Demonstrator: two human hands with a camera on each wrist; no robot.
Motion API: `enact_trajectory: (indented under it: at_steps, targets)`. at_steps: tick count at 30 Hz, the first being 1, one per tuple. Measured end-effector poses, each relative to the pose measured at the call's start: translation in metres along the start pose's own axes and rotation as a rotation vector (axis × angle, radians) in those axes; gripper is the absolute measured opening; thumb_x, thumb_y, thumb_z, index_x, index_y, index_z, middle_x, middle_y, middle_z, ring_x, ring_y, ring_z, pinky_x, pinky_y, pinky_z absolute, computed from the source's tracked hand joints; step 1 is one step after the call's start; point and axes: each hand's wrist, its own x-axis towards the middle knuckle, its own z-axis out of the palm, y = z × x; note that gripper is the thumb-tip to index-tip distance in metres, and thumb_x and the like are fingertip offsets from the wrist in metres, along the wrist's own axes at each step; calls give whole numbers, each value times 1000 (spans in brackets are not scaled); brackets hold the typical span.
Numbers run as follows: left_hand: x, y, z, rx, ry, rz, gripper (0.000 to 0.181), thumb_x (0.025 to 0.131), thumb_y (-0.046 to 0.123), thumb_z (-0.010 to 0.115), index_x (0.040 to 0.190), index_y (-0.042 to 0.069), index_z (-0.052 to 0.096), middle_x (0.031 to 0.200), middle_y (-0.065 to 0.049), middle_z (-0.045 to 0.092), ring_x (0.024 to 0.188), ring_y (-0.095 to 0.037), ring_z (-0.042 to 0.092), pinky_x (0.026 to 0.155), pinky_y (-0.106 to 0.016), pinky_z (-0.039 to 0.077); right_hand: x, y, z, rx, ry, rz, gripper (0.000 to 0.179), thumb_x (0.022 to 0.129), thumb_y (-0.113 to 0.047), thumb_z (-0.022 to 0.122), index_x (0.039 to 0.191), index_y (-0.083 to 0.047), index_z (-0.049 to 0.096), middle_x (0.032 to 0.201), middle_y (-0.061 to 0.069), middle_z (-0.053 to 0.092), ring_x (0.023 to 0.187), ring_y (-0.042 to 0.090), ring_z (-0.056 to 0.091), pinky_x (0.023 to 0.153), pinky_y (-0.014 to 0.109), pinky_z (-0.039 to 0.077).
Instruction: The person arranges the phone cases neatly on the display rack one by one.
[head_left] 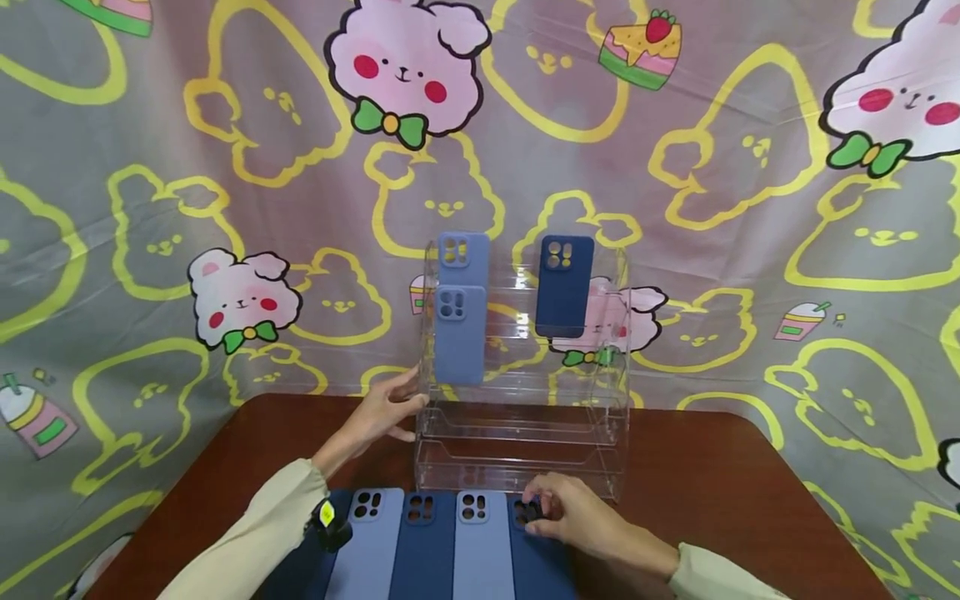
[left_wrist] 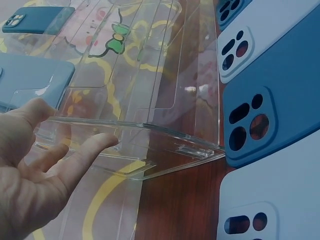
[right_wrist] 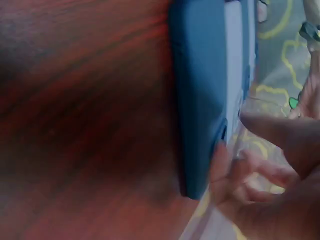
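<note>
My left hand [head_left: 381,410] is at the left side of a clear stepped display rack [head_left: 517,432]. In the left wrist view its fingers reach along the side panel, thumb at the edge. My right hand [head_left: 581,515] bends over the upper end of a dark blue phone case [head_left: 538,560], the rightmost of a row on the table. Its thumb and fingertips stand apart around the camera cutout; the right wrist view is blurred. Two light blue phone cases, an upper one [head_left: 472,260] and a lower one [head_left: 460,346], stand at the rack's left. A dark blue phone case [head_left: 564,292] stands at its upper right.
Left of the right hand's case lie a light blue case [head_left: 483,558], a dark blue case [head_left: 423,562] and another light blue case [head_left: 366,558], side by side. More dark blue lies under the left sleeve [head_left: 255,533]. A patterned curtain [head_left: 712,250] hangs behind the brown table [head_left: 705,475].
</note>
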Motion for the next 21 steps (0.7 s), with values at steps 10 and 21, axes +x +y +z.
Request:
enact_trajectory:
  at_steps: [10,21]
  targets:
    - [1,0,3,3,4,-24,74,106,15,64,168,11,23,166,-30,29,138,-48,52,76,-49,67,-19,10,8,-192,-49,117,64,69,-36,98,120,-21,62,96,2,45,83,17,43,61,28,37]
    - [1,0,0,-1,-10,-24,76,107,17,63,168,11,19,167,-32,25,140,-49,50,77,-48,67,-18,-7,9,-280,15,502,113,54,-37,104,145,4,51,141,36,48,126,52,53,94,72,50]
